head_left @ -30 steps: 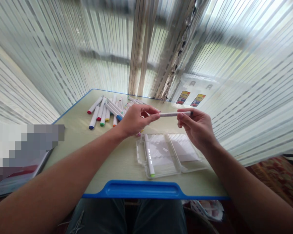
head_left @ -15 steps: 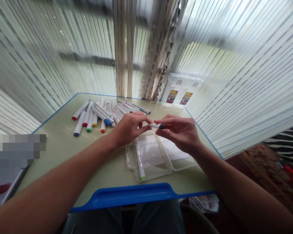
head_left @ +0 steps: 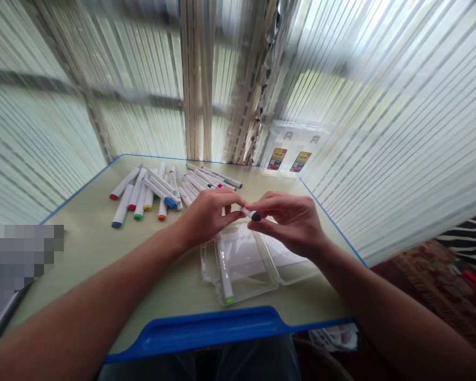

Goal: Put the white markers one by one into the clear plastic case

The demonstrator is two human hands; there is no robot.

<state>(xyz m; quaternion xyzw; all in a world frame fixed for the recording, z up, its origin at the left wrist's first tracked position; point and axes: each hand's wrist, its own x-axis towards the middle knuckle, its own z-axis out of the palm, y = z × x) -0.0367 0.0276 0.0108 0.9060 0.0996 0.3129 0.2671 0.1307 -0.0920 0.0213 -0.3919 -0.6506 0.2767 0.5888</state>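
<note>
Black-ended white marker (head_left: 250,214), pinched by left hand (head_left: 206,214) and right hand (head_left: 292,221).
Open clear plastic case (head_left: 249,272) below; lime-ended marker (head_left: 224,270) inside.

held marker (head_left: 245,211) white, cap (head_left: 256,216) black; tabletop (head_left: 83,246) pale green, rim (head_left: 212,331) blue.

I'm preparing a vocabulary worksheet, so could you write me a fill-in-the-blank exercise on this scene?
1. The white cylindrical marker between the left hand and the right hand shows an end coloured ____.
2. The glossy white marker lying in the open clear plastic case has a bright ____ end.
3. The pale green tabletop is edged in ____.
4. The upright translucent plastic case beyond the hands shows ____ yellow-topped labels.

Missing words: black; green; blue; two.
</note>
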